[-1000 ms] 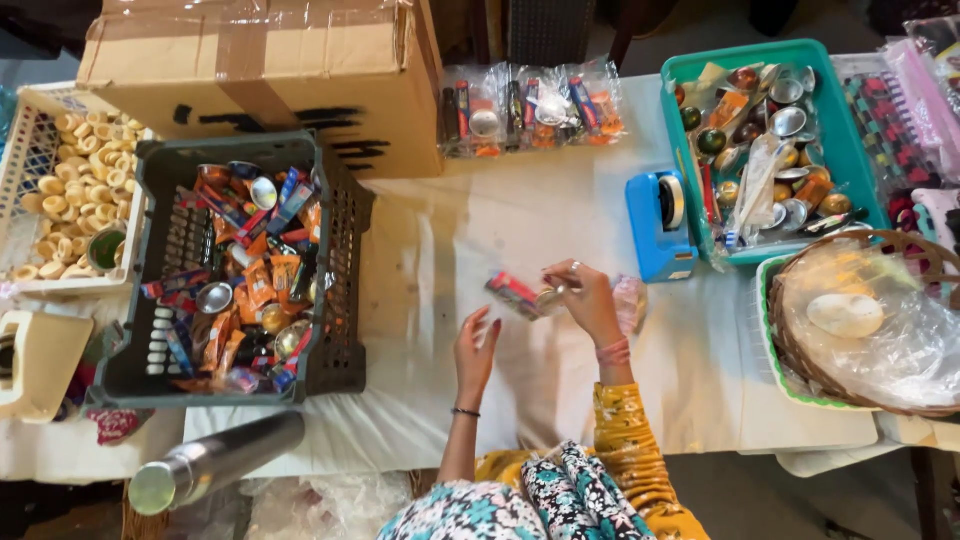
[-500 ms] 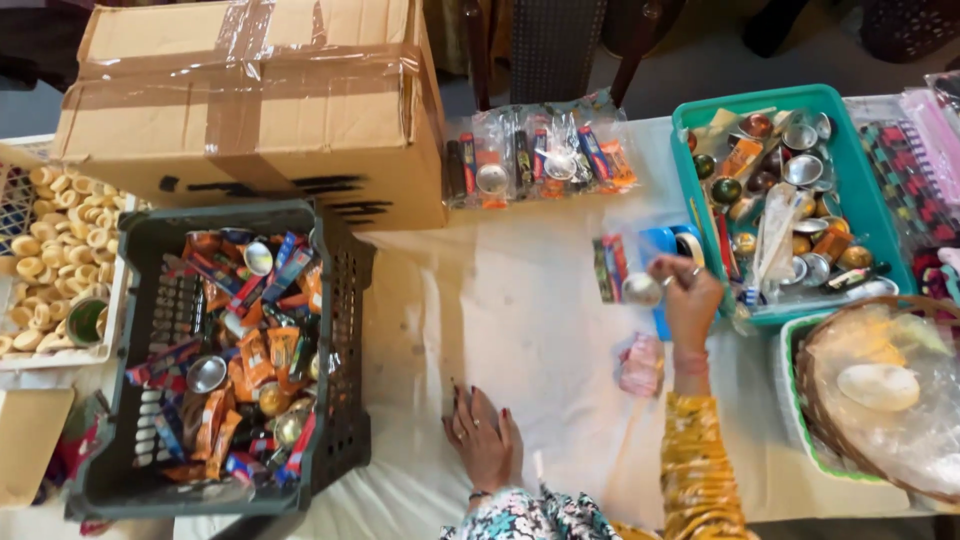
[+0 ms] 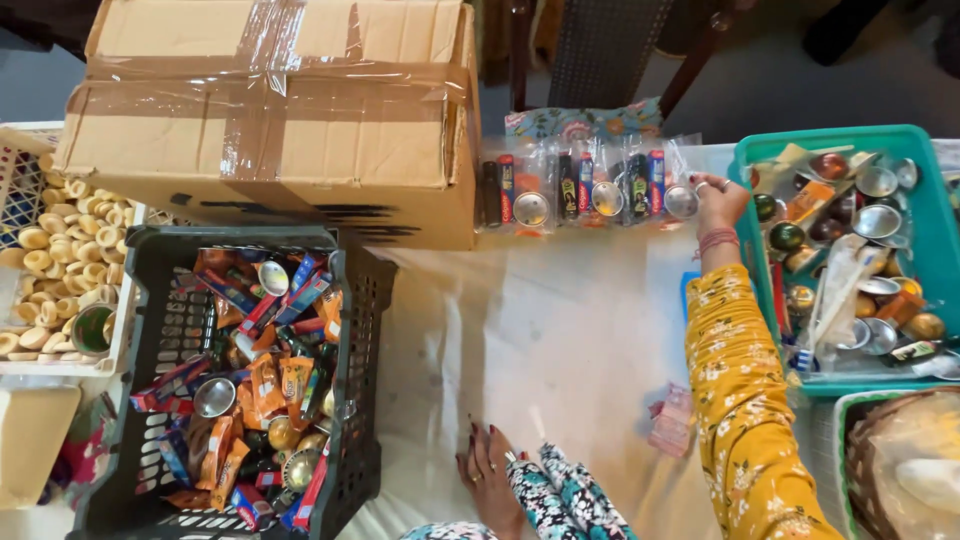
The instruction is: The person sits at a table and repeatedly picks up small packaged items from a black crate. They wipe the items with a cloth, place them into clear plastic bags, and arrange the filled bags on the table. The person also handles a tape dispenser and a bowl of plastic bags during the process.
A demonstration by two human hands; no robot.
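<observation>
My right hand (image 3: 716, 200) reaches to the back of the white-covered table (image 3: 560, 330). Its fingers are closed on the right end of a clear packet (image 3: 678, 196) holding a small metal bowl and coloured sticks. That packet lies at the right end of a row of similar clear packets (image 3: 560, 190) set against a taped cardboard box (image 3: 270, 110). My left hand (image 3: 488, 470) rests flat on the cloth at the near edge, fingers spread, holding nothing. A small pink packet (image 3: 672, 420) lies on the cloth beside my right sleeve.
A dark plastic crate (image 3: 150, 260) at the left is full of orange, red and blue packets and metal bowls. A teal basket (image 3: 835, 135) at the right holds bowls and wrapped items. Left of the crate, a white basket (image 3: 20, 180) holds small clay cups. A green basket (image 3: 842, 450) sits at the lower right.
My right hand has carried the clear packet from the table's middle out to the right, then back to the row by the box. My left hand has dropped flat near the front edge.
</observation>
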